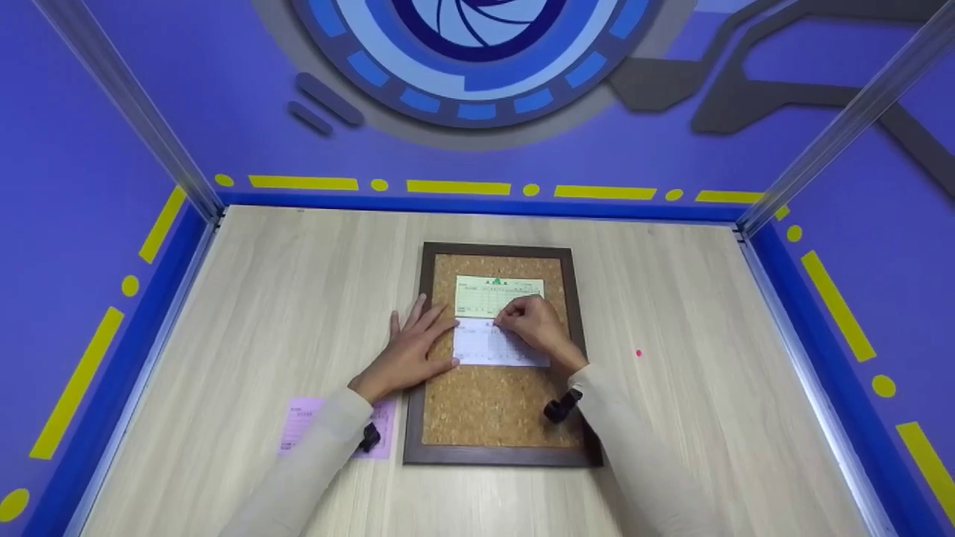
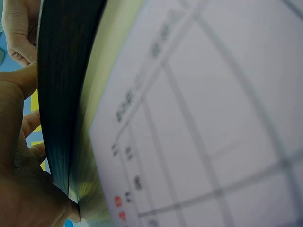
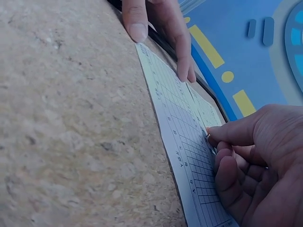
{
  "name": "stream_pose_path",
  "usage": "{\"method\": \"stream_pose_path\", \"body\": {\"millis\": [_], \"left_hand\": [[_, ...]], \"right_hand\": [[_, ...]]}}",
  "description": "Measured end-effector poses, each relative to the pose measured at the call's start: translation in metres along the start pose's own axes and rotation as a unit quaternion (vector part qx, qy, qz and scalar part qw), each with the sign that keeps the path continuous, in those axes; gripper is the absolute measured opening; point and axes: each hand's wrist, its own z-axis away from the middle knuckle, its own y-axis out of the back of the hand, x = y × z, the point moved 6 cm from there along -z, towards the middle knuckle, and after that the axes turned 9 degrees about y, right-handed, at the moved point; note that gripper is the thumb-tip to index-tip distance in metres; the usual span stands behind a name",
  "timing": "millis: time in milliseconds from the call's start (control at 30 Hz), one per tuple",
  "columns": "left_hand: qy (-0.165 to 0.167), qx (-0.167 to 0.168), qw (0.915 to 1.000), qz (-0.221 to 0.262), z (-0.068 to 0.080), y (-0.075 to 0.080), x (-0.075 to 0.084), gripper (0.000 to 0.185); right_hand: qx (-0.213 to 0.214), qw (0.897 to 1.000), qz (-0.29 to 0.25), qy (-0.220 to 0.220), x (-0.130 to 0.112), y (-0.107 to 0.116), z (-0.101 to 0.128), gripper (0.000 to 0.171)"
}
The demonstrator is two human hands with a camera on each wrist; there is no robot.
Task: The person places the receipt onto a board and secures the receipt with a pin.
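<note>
A corkboard [image 1: 501, 406] in a dark frame lies on the table. On it a white printed form [image 1: 485, 347] lies just below a pale green form [image 1: 477, 294]; a green pin head [image 1: 498, 281] shows at the green form's top edge. With fingers spread, my left hand [image 1: 406, 350] rests over the board's left side, thumb and a fingertip at the white form's left edge. My right hand [image 1: 536, 324] pinches a small pushpin [image 3: 208, 134] at the white form's top edge. Most of this pin is hidden by the fingers.
A purple form [image 1: 298, 425] lies on the table left of the board, partly under the left forearm. A small pink pin [image 1: 639, 353] lies on the table to the right. Blue walls [image 1: 171, 89] enclose the table's back and sides.
</note>
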Motion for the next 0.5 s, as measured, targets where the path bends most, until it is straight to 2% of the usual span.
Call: {"method": "stream_pose_path", "body": {"millis": [200, 500], "left_hand": [[-0.007, 0.002, 1.0000, -0.002, -0.0028, -0.0028, 0.0002, 0.069], [0.015, -0.007, 0.9999, 0.000, -0.0019, -0.0015, -0.0001, 0.072]], "right_hand": [[-0.001, 1.000, -0.020, -0.018, 0.0041, 0.0027, 0.0004, 0.009], [-0.017, 1.000, -0.007, -0.014, 0.0005, 0.0036, -0.0021, 0.013]]}}
